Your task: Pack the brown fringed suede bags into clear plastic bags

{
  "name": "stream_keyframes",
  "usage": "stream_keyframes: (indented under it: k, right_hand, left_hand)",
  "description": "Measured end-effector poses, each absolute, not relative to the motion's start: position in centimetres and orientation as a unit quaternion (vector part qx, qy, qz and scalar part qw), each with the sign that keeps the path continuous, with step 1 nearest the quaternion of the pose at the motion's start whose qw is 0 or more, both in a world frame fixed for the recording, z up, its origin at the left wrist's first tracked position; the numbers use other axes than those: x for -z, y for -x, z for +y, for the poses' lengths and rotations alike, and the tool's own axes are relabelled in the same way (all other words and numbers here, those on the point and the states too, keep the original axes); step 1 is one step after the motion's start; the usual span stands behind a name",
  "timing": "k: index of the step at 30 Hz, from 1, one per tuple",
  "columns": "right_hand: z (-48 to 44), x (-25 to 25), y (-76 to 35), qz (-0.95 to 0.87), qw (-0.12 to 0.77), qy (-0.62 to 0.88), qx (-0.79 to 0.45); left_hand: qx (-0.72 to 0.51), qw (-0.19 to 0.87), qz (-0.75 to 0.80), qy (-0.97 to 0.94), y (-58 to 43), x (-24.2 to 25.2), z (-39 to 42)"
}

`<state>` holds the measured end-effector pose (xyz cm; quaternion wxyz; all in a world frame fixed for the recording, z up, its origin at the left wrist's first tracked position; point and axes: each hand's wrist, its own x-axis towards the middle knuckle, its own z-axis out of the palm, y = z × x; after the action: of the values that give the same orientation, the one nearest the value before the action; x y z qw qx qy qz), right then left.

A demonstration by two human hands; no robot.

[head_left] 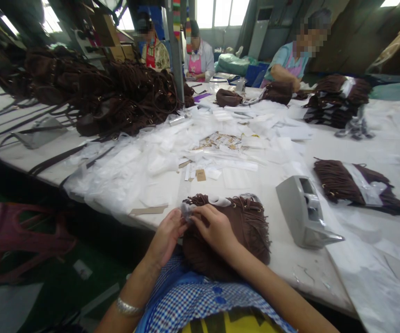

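A dark brown fringed bag lies at the table's front edge, against the checked apron. At its upper left corner both hands meet at a small piece of clear plastic. My left hand pinches the plastic from the left. My right hand reaches over the bag, its fingers closed on the same plastic from the right. White wrapping shows at the bag's top edge, near its metal rings.
A grey tape dispenser stands right of the bag, with a wrapped fringed bag beyond. Plastic sheets cover the middle; brown bags are heaped at left. A red stool stands left. Several people work across the table.
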<state>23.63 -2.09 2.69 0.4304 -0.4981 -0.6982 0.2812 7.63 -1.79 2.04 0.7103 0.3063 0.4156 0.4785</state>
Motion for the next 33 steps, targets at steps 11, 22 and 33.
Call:
stream_keyframes:
  k: [11, 22, 33]
  right_hand:
    - [-3.1, -3.8, -25.1, -0.6, 0.531, 0.548, -0.241]
    - [-2.5, -5.5, -24.8, -0.702, 0.409, 0.55, -0.193]
    - [-3.1, -3.0, -22.6, -0.563, 0.35, 0.469, -0.583]
  left_hand:
    - [-0.527, 0.658, 0.484, -0.236, -7.0, -0.6, -0.8]
    - [-0.529, 0.702, 0.426, -0.215, -6.1, -0.6, 0.6]
    - [-0.546, 0.75, 0.354, -0.12, -8.0, -1.5, 1.7]
